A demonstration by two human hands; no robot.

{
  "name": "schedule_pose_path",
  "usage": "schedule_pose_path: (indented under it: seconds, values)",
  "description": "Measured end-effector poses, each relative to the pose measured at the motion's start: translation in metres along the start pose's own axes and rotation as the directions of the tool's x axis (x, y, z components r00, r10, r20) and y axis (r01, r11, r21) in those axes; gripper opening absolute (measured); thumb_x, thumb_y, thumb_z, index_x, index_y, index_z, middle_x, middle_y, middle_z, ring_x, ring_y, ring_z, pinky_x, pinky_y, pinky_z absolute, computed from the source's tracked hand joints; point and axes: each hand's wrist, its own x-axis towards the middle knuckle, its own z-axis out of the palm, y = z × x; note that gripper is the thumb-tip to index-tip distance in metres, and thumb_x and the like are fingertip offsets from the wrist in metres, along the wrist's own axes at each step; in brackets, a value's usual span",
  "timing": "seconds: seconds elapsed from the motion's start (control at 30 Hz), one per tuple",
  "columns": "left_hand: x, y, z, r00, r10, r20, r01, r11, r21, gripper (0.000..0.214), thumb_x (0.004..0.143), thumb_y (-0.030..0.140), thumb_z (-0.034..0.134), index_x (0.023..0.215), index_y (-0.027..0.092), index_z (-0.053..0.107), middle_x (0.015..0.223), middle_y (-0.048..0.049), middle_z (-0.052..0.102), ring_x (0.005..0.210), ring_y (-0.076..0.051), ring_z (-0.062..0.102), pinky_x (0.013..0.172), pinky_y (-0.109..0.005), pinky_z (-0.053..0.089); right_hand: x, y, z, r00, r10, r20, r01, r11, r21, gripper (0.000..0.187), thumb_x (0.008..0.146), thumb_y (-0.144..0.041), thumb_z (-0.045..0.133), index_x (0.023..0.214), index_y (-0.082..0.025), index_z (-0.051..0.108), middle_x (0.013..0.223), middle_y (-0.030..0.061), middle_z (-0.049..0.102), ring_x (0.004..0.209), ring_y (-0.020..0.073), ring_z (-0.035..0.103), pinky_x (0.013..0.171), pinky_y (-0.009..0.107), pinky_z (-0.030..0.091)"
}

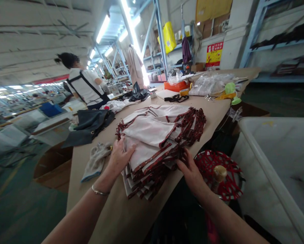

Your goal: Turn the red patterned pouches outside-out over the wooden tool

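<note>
A thick, uneven stack of white fabric pieces [149,130] with dark red patterned edging lies on the paper-covered table. On the stack's near left edge rests my left hand [120,157], thumb spread away from the fingers over the top layer. My right hand [191,171] is at the right edge, its fingers curled against the red-edged layers, with the fingertips partly hidden. A grey-white work glove [97,160] with a blue cuff lies left of my left hand.
Brown paper covers the table [103,217]. Dark cloth [88,123] lies at its left edge. Farther back are black straps [176,98], an orange box [176,86] and clear plastic bags [211,83]. A red-seated stool [233,169] and a white bin [266,152] stand right. A person [87,84] stands beyond.
</note>
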Motion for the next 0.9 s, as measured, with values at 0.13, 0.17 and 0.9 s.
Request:
schedule_pose_path:
  seconds: [0.13,0.17,0.9]
  values:
    - [-0.007,0.039,-0.008,0.953,0.279,-0.116,-0.260,0.952,0.160,0.046,0.086,0.049,0.051,0.117,0.016,0.061,0.129,-0.0143,0.058,0.128,-0.031,0.048,0.110,-0.050,0.034,-0.068,0.019,-0.042,0.986,0.045,0.161,0.014,0.937,-0.348,0.047,0.079,-0.027,0.064,0.126,-0.024,0.058,0.127,0.0066,0.062,0.115,0.0230,0.057,0.096,0.037,0.047]
    - [-0.010,0.053,-0.005,0.931,0.355,-0.086,-0.342,0.929,0.142,0.043,0.087,0.048,0.051,0.115,0.018,0.063,0.125,-0.0125,0.061,0.124,-0.029,0.052,0.108,-0.047,0.038,-0.085,0.021,-0.053,0.976,0.083,0.200,0.009,0.907,-0.420,0.039,0.079,-0.026,0.062,0.118,-0.023,0.064,0.118,0.0065,0.066,0.109,0.0229,0.061,0.094,0.037,0.047]
    - [-0.064,0.102,0.003,0.786,0.602,-0.138,-0.578,0.796,0.181,0.021,0.087,0.033,0.055,0.095,0.018,0.068,0.107,-0.0076,0.068,0.104,-0.023,0.061,0.099,-0.042,0.046,-0.023,0.074,-0.122,0.985,0.115,-0.132,-0.167,0.850,-0.500,0.043,0.068,-0.061,0.059,0.060,-0.019,0.053,0.054,-0.0019,0.048,0.056,0.0137,0.047,0.056,0.028,0.038]
